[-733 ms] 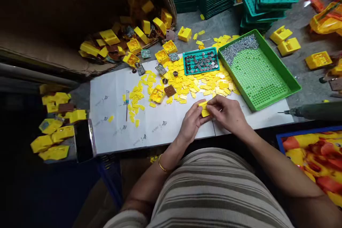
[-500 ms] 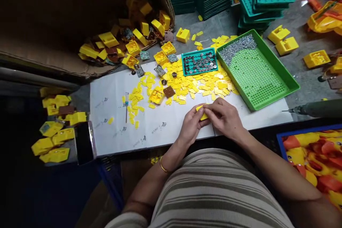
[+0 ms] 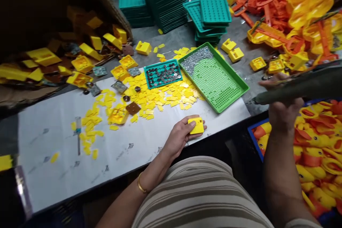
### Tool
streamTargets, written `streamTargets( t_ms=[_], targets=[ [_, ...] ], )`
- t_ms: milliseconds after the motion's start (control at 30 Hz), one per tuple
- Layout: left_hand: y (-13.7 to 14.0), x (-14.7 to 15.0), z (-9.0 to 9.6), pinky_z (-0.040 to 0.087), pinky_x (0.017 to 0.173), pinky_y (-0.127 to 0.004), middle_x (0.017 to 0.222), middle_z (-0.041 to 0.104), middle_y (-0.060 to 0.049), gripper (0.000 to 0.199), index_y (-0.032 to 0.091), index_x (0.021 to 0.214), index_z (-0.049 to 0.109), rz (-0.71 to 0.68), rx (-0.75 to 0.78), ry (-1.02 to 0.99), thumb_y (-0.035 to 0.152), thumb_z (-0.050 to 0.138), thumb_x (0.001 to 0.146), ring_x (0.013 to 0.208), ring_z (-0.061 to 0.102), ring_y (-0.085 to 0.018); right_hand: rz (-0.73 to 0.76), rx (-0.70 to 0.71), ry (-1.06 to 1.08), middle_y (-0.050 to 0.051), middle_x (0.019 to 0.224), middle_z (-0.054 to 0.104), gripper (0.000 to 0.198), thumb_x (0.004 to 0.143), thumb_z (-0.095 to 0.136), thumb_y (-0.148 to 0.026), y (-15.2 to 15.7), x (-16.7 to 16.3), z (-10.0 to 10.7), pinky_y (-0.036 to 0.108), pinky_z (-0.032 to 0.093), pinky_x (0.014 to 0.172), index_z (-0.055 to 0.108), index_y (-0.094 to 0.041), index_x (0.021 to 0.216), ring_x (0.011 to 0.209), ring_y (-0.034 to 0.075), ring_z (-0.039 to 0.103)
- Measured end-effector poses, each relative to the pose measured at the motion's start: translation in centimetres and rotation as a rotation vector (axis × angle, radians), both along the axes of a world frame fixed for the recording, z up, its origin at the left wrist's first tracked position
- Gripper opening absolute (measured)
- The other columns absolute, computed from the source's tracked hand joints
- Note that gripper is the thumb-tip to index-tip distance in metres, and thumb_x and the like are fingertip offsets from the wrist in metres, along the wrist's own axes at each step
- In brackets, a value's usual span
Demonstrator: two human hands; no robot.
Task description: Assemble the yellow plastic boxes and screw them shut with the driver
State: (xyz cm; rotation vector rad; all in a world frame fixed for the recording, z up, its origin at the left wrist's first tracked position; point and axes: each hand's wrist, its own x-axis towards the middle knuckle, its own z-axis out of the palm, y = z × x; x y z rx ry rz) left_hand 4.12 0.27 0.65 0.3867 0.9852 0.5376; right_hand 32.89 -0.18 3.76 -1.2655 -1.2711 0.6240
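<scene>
My left hand holds a small yellow plastic box over the front edge of the white board, thumb on its face and fingers beneath. Small holes and a square opening show on that face. At the right, my right hand is wrapped round a dark green electric screwdriver, its tip pointing left toward the green tray. The hand is somewhat blurred. Nearest to the yellow box is a heap of small yellow flat pieces on the board.
A green tray holds small silvery screws. Beside it, a teal tray carries round dark parts. A screwdriver lies on the white board. Teal trays stand stacked behind. Orange parts and yellow duck pieces fill the right.
My right hand has left the yellow box and moved right, taking hold of the electric screwdriver. My left hand keeps the box, its holed face now showing. The view has swung right.
</scene>
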Motion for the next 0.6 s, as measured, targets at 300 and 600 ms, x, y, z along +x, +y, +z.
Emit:
streamTargets(
  t_ms=[300,600],
  targets=[
    [0.0,3.1,0.0,0.058,0.077,-0.025,0.11,0.07,-0.012,0.026,0.013,0.108,0.062,-0.12,-0.014,0.048,0.024,0.063,0.084,0.094,0.071,-0.02,-0.049,0.161,0.209,-0.003,0.06,0.056,0.028,0.082,0.069,-0.045,3.0,-2.5,3.4,0.031,0.052,0.054,0.067,-0.026,0.102,0.05,0.014,0.056],
    [0.8,4.6,0.0,0.057,0.077,-0.027,0.095,0.072,-0.012,0.023,0.012,0.106,0.062,-0.132,-0.043,0.067,0.023,0.06,0.086,0.089,0.071,-0.02,-0.066,0.247,0.366,-0.009,0.051,0.046,0.017,0.082,0.068,-0.035,4.8,-8.0,0.4,0.025,0.038,0.038,0.06,-0.026,0.094,0.036,0.009,0.042]
  ],
)
